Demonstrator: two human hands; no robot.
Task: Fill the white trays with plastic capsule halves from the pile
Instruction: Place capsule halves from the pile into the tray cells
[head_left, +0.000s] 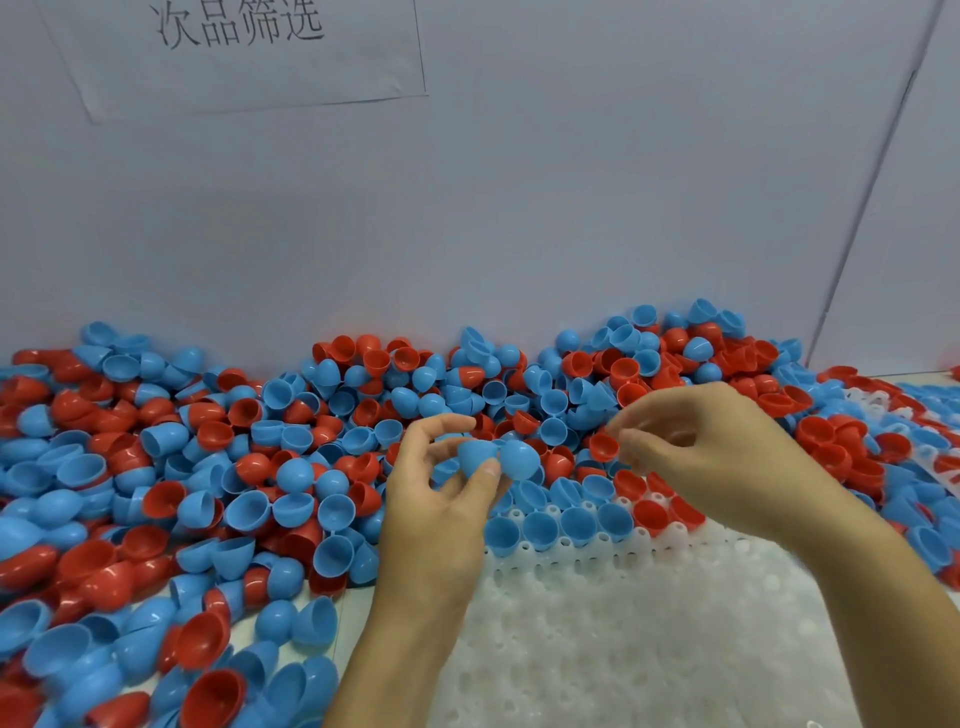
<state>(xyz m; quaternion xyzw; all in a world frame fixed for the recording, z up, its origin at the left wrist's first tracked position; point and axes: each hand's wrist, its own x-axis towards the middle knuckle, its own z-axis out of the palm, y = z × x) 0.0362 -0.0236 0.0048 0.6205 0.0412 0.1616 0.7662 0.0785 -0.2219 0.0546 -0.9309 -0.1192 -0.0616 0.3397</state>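
A big pile of red and blue capsule halves (218, 467) covers the table along the back wall. A white tray (623, 634) with round pockets lies in front of me. Its far row holds several blue halves (540, 530) and two red halves (652, 515), open side up. My left hand (441, 499) pinches a blue half (475, 457) above the tray's far edge, and a second blue half (519, 460) sits right against it. My right hand (701, 457) hovers to the right with its fingers curled. Its blurred fingertips are close to a red half (602, 447), and I see nothing clearly between them.
A second white tray (883, 410) pokes out of the pile at the far right, partly buried. A pale wall (519, 208) with a taped paper sign (239, 47) closes off the back. More halves lie along the tray's left side.
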